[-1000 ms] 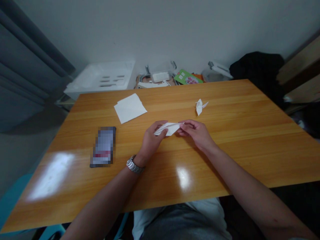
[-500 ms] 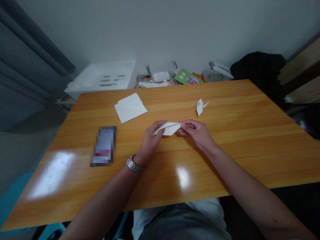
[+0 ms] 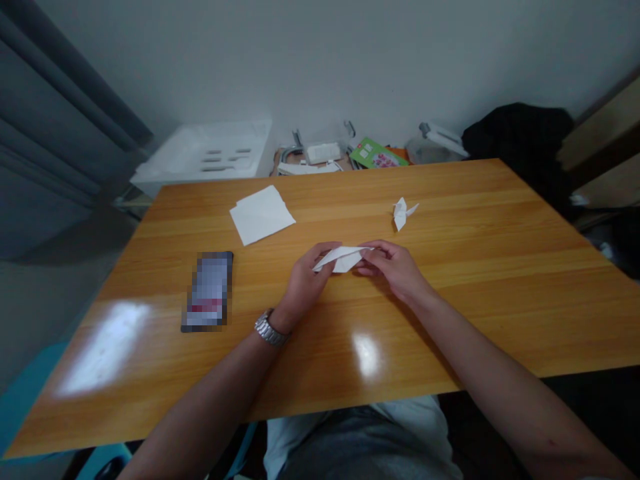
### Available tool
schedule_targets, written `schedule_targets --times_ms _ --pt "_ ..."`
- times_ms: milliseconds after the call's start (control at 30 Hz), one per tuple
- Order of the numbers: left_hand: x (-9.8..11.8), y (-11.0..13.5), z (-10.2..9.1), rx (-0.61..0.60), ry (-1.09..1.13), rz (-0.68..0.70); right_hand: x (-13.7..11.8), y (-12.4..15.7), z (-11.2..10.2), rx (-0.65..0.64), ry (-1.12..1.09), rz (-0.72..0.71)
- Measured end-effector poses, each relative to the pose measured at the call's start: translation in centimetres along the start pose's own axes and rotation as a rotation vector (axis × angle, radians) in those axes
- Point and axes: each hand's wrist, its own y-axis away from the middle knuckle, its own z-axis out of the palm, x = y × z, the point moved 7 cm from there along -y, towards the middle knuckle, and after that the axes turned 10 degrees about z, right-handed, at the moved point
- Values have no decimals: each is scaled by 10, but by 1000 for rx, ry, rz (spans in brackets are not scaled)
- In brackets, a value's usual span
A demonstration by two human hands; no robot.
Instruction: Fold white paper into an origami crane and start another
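A folded white paper (image 3: 343, 259), long and narrow, is held up just above the wooden table (image 3: 440, 333) between my left hand (image 3: 305, 287) and my right hand (image 3: 395, 270). Each hand pinches one end, and the fingers hide part of the fold. A small white origami crane (image 3: 401, 214) stands beyond my right hand. Further left lies a stack of white paper sheets (image 3: 262, 215). A phone (image 3: 208, 291) with a pixelated screen lies face up to the left of my left hand. A metal wristwatch (image 3: 271, 329) circles my left wrist.
Behind the table's far edge stand a white plastic tray (image 3: 203, 153), a green booklet (image 3: 375, 153) and assorted clutter. A black cloth (image 3: 515, 137) lies at the far right. A grey curtain (image 3: 60, 113) hangs at the left.
The folded paper and my left hand have shifted slightly to the right, closer to my right hand. The paper's exposed part looks a little narrower. The other objects have not moved.
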Motion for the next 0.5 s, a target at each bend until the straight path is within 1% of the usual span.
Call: schedule_targets --times_ms 133,267,433,500 --pt "1 0 1 -1 -22 19 -2 1 2 -3 15 -16" --pt "3 2 5 -43 -27 38 -1 1 5 -14 17 -11" --pt "4 1 5 -61 30 26 1 0 3 -15 -13 -9" --pt "6 0 5 -86 49 18 1 0 2 -13 -1 -25"
